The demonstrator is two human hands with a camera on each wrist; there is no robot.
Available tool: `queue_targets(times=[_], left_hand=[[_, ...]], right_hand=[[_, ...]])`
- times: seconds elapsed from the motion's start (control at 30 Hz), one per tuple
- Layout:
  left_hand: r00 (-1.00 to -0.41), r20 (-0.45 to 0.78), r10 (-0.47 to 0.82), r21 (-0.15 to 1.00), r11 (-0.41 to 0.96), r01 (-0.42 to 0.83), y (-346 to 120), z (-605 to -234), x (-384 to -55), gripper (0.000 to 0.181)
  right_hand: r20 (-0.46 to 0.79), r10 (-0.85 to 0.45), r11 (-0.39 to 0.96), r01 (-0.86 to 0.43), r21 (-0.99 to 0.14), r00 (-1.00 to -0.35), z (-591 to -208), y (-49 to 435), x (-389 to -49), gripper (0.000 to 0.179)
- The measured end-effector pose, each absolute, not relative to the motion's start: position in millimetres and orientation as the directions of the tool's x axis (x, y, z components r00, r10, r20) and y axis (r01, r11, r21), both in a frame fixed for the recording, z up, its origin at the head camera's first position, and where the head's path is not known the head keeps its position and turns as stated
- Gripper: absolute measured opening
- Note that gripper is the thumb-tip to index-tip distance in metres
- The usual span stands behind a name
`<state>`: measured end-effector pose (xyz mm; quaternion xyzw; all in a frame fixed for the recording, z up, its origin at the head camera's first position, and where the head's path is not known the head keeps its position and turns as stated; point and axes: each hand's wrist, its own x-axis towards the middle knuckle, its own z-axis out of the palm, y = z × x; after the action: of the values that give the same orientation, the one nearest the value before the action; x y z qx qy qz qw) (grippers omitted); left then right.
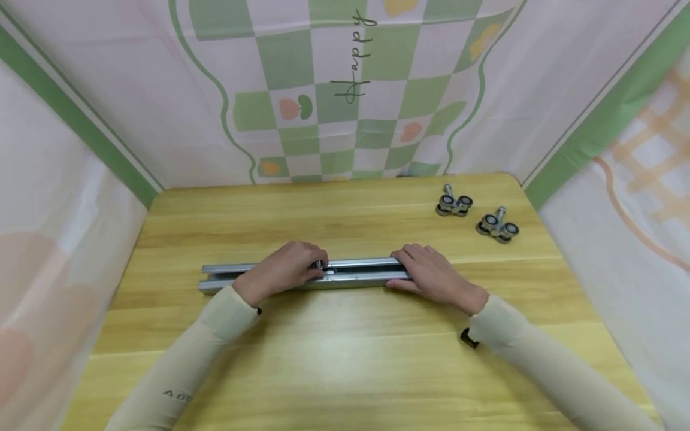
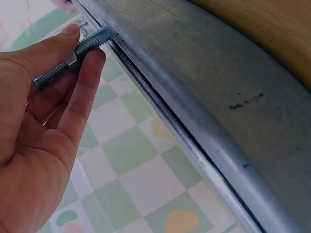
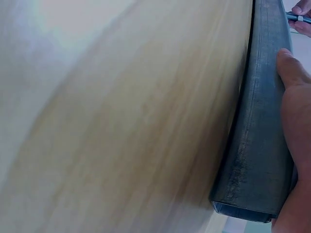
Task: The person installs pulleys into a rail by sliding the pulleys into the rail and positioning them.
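Observation:
A slotted metal channel rail (image 1: 358, 279) lies lengthwise across the wooden table with its slot facing up. My left hand (image 1: 286, 266), over the middle of the rail, pinches a threaded bolt (image 2: 100, 37) between thumb and fingers. The bolt carries a nut (image 2: 72, 60) and stands up out of the slot; whatever is at its lower end is hidden inside the channel. At the rail's right end, my right hand (image 1: 435, 276) grips it, thumb on the near side wall and fingers over the far side. In the right wrist view the thumb (image 3: 290, 68) lies along the rail's wall.
Two four-wheeled roller trolleys, one farther back (image 1: 454, 205) and one nearer (image 1: 497, 227), sit on the table (image 1: 345, 359) at the back right, each with a bolt. Patterned fabric (image 1: 334, 137) hangs behind the table and along both sides.

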<state>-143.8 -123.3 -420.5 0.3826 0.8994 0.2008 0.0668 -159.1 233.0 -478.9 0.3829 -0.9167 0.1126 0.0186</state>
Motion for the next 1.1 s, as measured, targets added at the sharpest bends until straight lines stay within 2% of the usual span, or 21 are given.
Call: queue_targets(times=[0.57,1.1], left_hand=[[-0.722,-0.020,0.691,0.411,0.664,0.624,-135.5,-415.8,-140.1,0.007],[-0.746,-0.016,0.666,0.404,0.687,0.604,-165.5,-415.0,-132.1,0.009]], right_hand=[[0.124,-0.691,0.690,-0.701,-0.179,-0.712,-485.1,233.6,-160.3,0.067],[0.134,-0.691,0.691,-0.704,-0.167,-0.710,-485.6,233.5,-159.9,0.067]])
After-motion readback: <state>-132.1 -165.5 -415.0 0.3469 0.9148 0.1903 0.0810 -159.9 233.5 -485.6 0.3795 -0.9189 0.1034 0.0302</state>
